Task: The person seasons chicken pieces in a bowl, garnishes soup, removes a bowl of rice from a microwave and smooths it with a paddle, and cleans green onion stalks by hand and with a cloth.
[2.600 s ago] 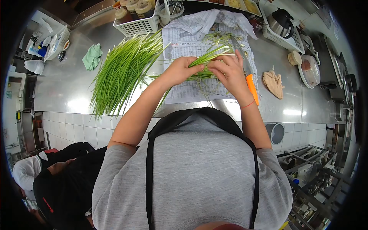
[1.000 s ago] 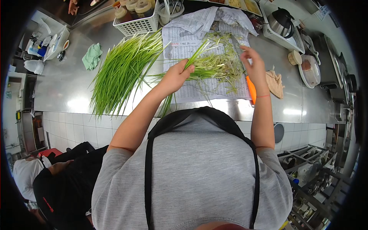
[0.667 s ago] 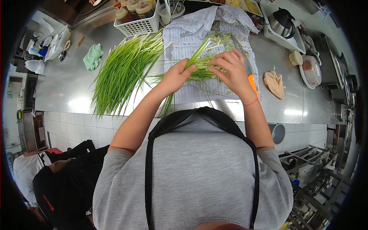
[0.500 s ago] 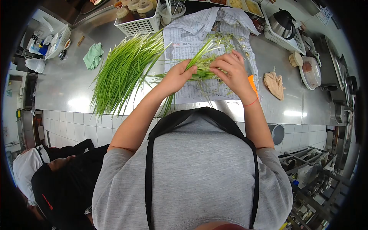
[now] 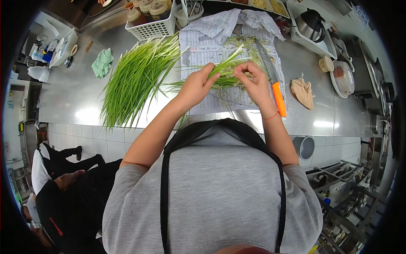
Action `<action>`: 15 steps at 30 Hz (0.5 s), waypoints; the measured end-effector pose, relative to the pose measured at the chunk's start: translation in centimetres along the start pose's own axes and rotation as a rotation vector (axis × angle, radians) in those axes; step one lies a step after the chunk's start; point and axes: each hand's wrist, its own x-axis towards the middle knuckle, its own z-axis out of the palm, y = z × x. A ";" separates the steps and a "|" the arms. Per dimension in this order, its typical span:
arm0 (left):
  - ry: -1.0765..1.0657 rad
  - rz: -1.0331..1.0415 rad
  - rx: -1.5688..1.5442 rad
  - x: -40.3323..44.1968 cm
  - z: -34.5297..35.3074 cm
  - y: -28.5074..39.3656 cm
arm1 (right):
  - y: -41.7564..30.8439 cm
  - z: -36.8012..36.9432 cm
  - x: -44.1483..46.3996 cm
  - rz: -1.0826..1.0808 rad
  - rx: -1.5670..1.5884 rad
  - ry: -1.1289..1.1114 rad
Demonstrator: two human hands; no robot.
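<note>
My left hand [image 5: 198,86] is closed round a small bunch of green stalks [image 5: 226,65], whose pale ends point up and right. Against the right side of this bunch, the fingertips of my right hand [image 5: 253,81] are pinched together; what lies between them is too small to make out. Beneath both hands, newspaper [image 5: 201,57] carries loose trimmings [image 5: 260,63] and more stalks. A knife with an orange handle [image 5: 278,99] rests along the paper's right side. Left of the paper lies a big pile of long green stalks [image 5: 139,80].
A green cloth [image 5: 102,63] is at the left, a beige cloth [image 5: 302,93] at the right. White baskets with bottles [image 5: 152,29] and a steel jug [image 5: 311,24] stand at the back. People in dark clothes [image 5: 74,207] are at lower left.
My right hand went out right, then came back to the bunch, its fingertips now pinched beside the stalks. My left hand kept its hold throughout. The people at lower left shifted.
</note>
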 end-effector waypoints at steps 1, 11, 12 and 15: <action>0.001 0.000 0.000 0.0 0.1 0.0 | 0.1 0.0 0.0 0.020 0.028 0.016; -0.019 -0.091 0.111 -0.3 -0.8 -0.3 | 3.0 -4.5 1.0 0.158 0.122 0.243; -0.013 -0.056 0.155 -0.2 -0.7 -0.2 | 1.4 -4.2 1.2 -0.003 -0.035 0.128; -0.004 -0.016 0.139 0.0 -0.5 0.2 | -0.9 -2.8 1.2 -0.211 -0.246 -0.028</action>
